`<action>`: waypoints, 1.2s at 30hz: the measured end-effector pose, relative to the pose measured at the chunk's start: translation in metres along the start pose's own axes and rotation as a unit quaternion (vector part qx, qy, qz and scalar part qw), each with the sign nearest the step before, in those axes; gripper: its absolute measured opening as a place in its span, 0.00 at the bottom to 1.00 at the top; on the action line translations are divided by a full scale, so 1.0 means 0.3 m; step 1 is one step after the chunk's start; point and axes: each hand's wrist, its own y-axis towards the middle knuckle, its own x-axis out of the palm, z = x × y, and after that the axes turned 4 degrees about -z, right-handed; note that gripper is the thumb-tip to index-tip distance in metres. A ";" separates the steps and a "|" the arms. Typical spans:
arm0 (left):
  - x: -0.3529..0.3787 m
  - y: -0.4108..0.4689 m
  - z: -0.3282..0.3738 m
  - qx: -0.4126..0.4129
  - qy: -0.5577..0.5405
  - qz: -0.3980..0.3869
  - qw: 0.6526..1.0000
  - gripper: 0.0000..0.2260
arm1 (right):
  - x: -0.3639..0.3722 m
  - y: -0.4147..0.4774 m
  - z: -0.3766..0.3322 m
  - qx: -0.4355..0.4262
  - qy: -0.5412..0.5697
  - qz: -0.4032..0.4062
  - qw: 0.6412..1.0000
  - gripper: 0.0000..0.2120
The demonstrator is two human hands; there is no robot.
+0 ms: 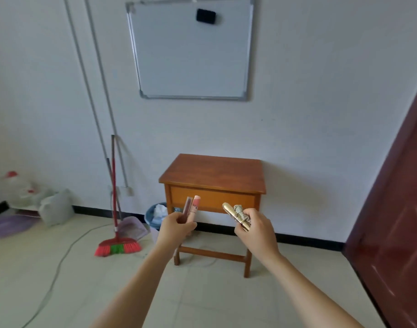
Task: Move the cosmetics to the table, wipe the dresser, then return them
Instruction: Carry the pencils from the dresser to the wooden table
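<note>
A small brown wooden dresser [214,174] with one drawer stands against the white wall ahead, its top bare. My left hand [176,224] is closed around two slim cosmetic tubes [192,207], one dark red and one pink, which stick up above my fingers. My right hand [255,227] grips a gold cosmetic tube [234,215] together with a crumpled grey cloth [241,209]. Both hands are held in front of the dresser's drawer, apart from it.
A red broom [116,247] and a dustpan [134,227] lean on the wall left of the dresser, beside a blue bin [153,215]. A cable [58,263] runs across the tiled floor. A dark red door [397,209] is at right. A whiteboard [193,48] hangs above.
</note>
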 end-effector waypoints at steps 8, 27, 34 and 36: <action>-0.222 0.187 -0.089 -0.027 -0.032 0.052 0.998 0.04 | 0.179 0.210 -0.104 -0.038 -0.004 -0.031 0.999 0.09; -0.558 1.059 -0.188 -0.076 -0.019 0.107 0.991 0.04 | 0.932 1.025 -0.208 -0.070 0.059 -0.102 0.991 0.08; -0.696 1.432 -0.349 -0.110 -0.035 0.093 0.989 0.05 | 1.262 1.209 -0.228 -0.054 0.025 -0.168 0.984 0.09; -0.728 1.555 -0.363 -0.108 -0.049 0.075 0.990 0.06 | 1.322 1.301 -0.234 -0.032 0.018 -0.151 0.988 0.08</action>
